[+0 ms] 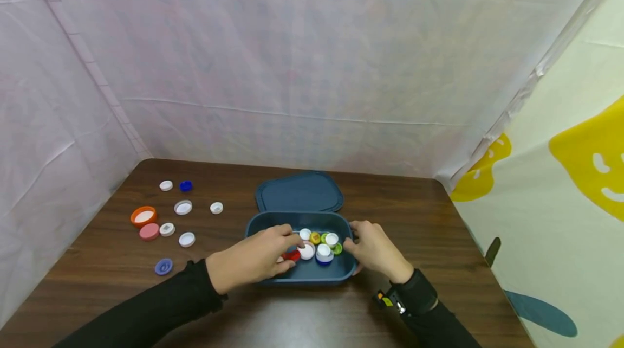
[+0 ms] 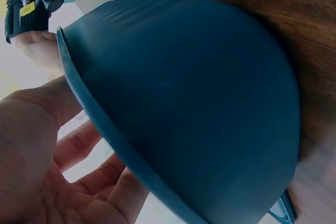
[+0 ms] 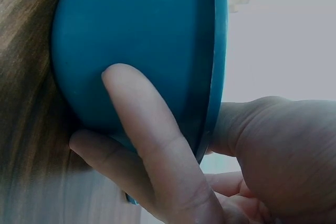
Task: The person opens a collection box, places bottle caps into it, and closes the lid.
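Blue box sits mid-table between both hands, holding about eight caps; nine more caps lie well left. Left hand reaches inside, fingers curled, grip unclear; right hand grips the box's right rim.

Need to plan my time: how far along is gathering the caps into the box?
Several plastic bottle caps already lie in the blue plastic box. The left hand reaches in while the right hand grips its rim. Nine loose caps remain on the brown wooden table.
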The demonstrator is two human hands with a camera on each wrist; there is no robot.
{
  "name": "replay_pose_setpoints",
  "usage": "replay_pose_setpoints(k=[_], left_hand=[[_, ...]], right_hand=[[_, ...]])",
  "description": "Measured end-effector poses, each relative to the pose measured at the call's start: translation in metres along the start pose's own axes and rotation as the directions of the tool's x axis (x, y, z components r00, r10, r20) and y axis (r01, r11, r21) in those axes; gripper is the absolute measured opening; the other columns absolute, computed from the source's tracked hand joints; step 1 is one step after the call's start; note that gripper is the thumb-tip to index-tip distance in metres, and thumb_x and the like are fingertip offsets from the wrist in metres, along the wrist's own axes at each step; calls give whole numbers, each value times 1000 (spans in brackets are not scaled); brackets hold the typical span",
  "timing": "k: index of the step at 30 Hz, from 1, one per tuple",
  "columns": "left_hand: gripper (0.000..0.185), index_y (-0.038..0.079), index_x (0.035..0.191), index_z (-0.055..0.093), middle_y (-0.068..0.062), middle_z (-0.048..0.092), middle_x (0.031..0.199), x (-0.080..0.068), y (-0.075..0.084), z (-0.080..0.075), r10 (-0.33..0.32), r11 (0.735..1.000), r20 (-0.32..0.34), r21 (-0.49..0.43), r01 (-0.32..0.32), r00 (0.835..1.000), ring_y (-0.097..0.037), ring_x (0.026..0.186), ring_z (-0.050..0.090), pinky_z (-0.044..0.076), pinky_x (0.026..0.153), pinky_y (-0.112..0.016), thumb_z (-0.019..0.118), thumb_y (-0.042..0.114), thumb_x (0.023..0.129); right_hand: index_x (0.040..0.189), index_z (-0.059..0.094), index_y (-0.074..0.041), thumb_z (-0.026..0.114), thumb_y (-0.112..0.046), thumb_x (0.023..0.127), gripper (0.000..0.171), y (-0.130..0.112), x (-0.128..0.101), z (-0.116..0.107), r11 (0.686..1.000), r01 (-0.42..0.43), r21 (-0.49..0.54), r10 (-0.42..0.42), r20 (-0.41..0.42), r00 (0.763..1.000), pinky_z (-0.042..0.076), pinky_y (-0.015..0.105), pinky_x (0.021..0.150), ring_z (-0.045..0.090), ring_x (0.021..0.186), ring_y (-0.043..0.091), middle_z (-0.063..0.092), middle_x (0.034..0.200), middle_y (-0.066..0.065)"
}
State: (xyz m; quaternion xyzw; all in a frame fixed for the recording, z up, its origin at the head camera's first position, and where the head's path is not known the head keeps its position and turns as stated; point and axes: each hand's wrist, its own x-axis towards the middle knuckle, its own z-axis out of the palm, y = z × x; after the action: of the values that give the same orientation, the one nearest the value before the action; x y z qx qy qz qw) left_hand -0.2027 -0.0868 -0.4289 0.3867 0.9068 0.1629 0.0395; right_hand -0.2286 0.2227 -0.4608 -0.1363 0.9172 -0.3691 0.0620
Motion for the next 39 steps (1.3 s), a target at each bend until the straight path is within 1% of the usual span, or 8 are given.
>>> replay_pose_setpoints(k=[5, 9, 15, 22, 26, 31, 36, 39], left_hand=[[44, 9, 146, 78, -12, 78, 127, -1, 0, 1, 29, 999, -21, 14, -29, 999, -10, 98, 74, 63, 81, -22, 90, 20, 105], [43, 11, 145, 79, -10, 77, 125, -2, -1, 0, 17, 999, -33, 32, -16, 999, -9, 95, 70, 62, 79, -22, 89, 21, 105], [41, 15, 143, 80, -9, 77, 128, -4, -4, -2, -18, 999, -69, 40, 21, 997, -15, 104, 72, 64, 80, -25, 90, 22, 105], [35, 18, 139, 81, -8, 76, 130, -7, -10, -7, -54, 995, -111, 83, 63, 992, -19, 106, 71, 61, 76, -27, 89, 25, 106], [34, 18, 137, 82, -7, 75, 131, -9, -16, -11, -81, 991, -139, 93, 94, 987, -17, 109, 71, 64, 81, -30, 89, 25, 105], [36, 15, 138, 82, -10, 75, 134, -11, -26, -16, -118, 986, -186, 97, 138, 975, -21, 114, 73, 67, 87, -36, 91, 23, 104], [38, 12, 142, 80, -15, 75, 140, -13, -42, -19, -181, 978, -220, 64, 199, 959, -29, 123, 75, 69, 93, -43, 88, 21, 106], [40, 9, 146, 78, -17, 74, 142, -13, -56, -18, -205, 974, -243, 44, 222, 948, -30, 121, 76, 68, 92, -44, 85, 19, 108]], right_hand=[[143, 72, 13, 73, -1, 103, 42, 1, 0, 0, 1000, 18, -6, -18, -8, 1000, 63, 36, 48, 73, 49, 9, 85, 113, 30], [143, 72, 14, 73, -1, 103, 43, 0, -1, 0, 1000, 16, -6, -16, -7, 1000, 63, 35, 48, 73, 49, 9, 85, 113, 31], [146, 69, 15, 73, -1, 104, 46, 0, -1, 0, 1000, 4, 23, -4, 0, 1000, 64, 36, 48, 74, 51, 12, 84, 117, 33], [147, 69, 15, 73, -1, 104, 46, 1, 0, 1, 999, -13, 35, 13, 4, 1000, 65, 38, 49, 75, 50, 12, 83, 119, 34], [147, 69, 15, 73, -1, 104, 46, 1, 1, 2, 999, -14, 34, 14, 1, 1000, 65, 40, 49, 74, 50, 12, 83, 119, 34], [148, 68, 15, 73, -1, 103, 48, 1, 2, 2, 1000, -12, 29, 12, 2, 1000, 65, 39, 50, 74, 50, 12, 82, 121, 35], [149, 68, 15, 74, -1, 103, 49, 2, 1, 2, 999, -17, 30, 17, 2, 1000, 65, 38, 50, 74, 50, 12, 82, 122, 35], [149, 67, 16, 74, -1, 103, 49, 2, 1, 2, 999, -19, 30, 19, 4, 1000, 65, 38, 50, 74, 50, 12, 82, 123, 36]])
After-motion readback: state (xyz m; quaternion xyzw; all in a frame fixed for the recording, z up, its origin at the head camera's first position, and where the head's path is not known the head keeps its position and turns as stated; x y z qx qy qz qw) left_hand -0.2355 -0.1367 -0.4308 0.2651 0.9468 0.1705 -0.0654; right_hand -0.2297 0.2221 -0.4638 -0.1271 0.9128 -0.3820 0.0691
